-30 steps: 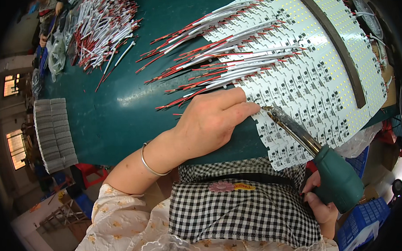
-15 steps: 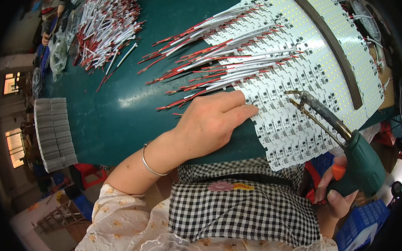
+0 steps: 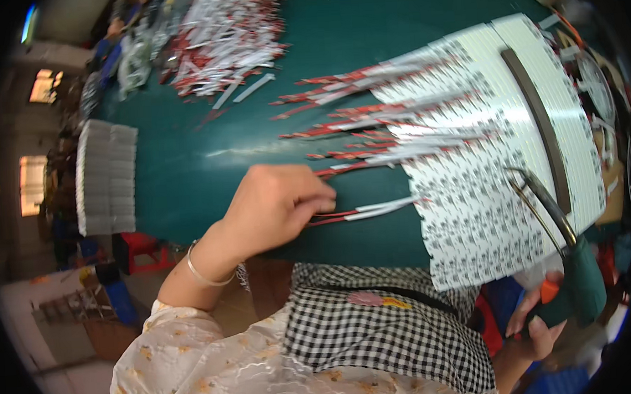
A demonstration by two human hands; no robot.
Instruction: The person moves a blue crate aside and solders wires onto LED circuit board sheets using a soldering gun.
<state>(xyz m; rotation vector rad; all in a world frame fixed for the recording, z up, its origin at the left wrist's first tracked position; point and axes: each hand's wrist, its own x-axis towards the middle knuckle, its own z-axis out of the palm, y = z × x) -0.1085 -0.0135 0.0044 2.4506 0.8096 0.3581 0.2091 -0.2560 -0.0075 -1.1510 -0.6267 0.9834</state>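
My left hand (image 3: 277, 206) is over the green table, left of a sheet of white circuit boards (image 3: 466, 210). Its fingers are curled together, slightly blurred, at the red ends of a white-sleeved wire pair (image 3: 380, 209). That pair's far end lies on the boards' left edge; whether the fingers grip it is hidden. My right hand (image 3: 540, 331) holds a green soldering gun (image 3: 581, 290) with an orange trigger, at lower right. The gun's metal tip (image 3: 518, 176) is over the boards. Several similar red-and-white wires (image 3: 398, 146) fan leftward from the boards' upper rows.
A dark curved bar (image 3: 540, 128) lies across the boards. A large heap of red-and-white wires (image 3: 225, 41) is at the far left of the green table (image 3: 208, 181). A stack of pale grey strips (image 3: 108, 179) stands at its left edge. Below is a red stool (image 3: 143, 252).
My left hand has moved left off the boards' edge, uncovering the wire pair there. The whole view has shifted, with the table appearing lower and further right. The soldering gun remains in my right hand.
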